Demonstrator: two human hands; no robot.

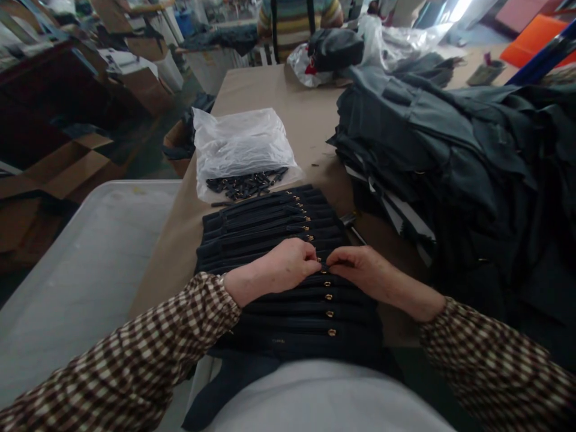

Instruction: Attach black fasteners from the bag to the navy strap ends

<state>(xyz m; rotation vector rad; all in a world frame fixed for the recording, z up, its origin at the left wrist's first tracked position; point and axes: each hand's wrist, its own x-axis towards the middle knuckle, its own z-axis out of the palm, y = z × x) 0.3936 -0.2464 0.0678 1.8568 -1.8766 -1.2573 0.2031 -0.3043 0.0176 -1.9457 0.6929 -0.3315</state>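
Dark zippered fabric pieces (265,300) lie in overlapping rows before me, a line of gold zipper sliders (329,297) running down their right side. My left hand (292,264) and my right hand (364,270) meet over one row, both with fingers pinched at a zipper pull, which their fingertips largely hide. On rows farther from me, dark pull tabs (297,228) hang from the sliders; the nearer rows show bare gold sliders. Beyond the rows lies a clear plastic bag (243,138), with loose black zipper pulls (247,185) spread at its near end.
A tall heap of dark fabric pieces (432,126) stands on the table (256,84) at right. A metal tool (353,228) lies beside the rows. At left are a white bin (90,270) and cardboard boxes (76,168). Another person (292,30) is across the table.
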